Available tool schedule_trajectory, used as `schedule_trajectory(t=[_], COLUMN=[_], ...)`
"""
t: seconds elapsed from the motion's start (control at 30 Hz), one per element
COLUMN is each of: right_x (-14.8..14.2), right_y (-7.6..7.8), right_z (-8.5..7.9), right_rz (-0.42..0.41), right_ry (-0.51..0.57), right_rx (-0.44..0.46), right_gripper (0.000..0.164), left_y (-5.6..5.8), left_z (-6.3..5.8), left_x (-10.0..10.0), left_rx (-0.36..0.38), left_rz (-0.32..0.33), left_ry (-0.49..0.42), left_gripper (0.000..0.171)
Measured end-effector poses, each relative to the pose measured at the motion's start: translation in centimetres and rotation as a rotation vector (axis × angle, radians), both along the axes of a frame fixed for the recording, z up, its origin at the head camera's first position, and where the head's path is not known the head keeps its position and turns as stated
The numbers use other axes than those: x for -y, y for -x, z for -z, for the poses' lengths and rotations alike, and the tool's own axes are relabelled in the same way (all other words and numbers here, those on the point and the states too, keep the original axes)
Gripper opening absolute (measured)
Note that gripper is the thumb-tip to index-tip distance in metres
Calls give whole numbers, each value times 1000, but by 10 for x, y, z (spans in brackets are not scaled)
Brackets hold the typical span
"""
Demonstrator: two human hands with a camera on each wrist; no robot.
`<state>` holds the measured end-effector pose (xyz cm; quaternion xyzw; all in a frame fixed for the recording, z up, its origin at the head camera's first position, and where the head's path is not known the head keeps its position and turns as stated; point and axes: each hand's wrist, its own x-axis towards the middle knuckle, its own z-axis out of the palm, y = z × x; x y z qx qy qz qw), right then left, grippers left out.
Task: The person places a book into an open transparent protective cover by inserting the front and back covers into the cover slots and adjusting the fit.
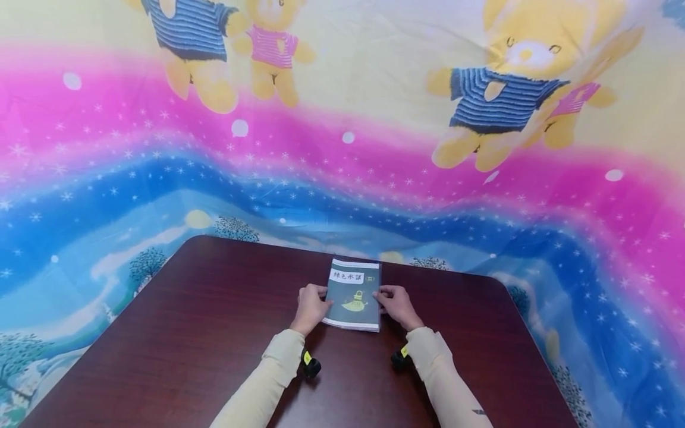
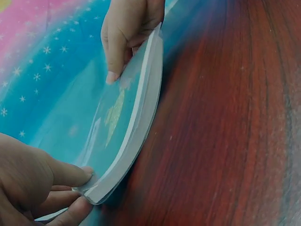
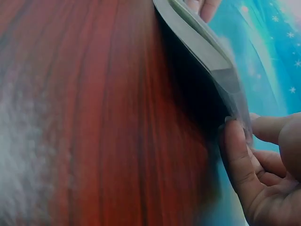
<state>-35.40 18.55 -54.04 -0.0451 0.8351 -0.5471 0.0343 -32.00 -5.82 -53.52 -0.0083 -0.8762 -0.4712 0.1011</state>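
Observation:
A book with a dark green cover, white bands and a yellow-green picture is held up between both hands, in a clear plastic cover. My left hand pinches its left edge, thumb on the front. At the opposite edge, my right hand grips it the same way. In the left wrist view the book bows slightly, with the left hand at its near corner. The right wrist view shows the book's page edge off the table, and the right hand pinching the clear cover's edge.
A dark red-brown wooden table lies under the hands. Behind it hangs a cloth printed with bears and snowflakes. Black wrist devices with yellow tags sit on both wrists.

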Motion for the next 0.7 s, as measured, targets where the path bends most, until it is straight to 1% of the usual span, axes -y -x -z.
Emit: schedule_trajectory(t=[0.2,0.43,0.57,0.7], right_x=[-3,-2,-1,-2], right_y=[1,0,-2,-3], right_z=[1,2,1,-1], right_rz=[-7,17,15,19], right_ry=[-1,-58,-118,-155], right_rx=[10,32,6,-23], right_gripper=[44,44,44,43], left_y=[-1,-2,-2,-1], left_z=[-3,-3,-1,1], left_x=[1,2,2,2], left_rx=[12,16,22,15], left_rz=[-9,-13,-4,5], left_ry=[17,31,28,37], left_gripper=[32,34,34,33])
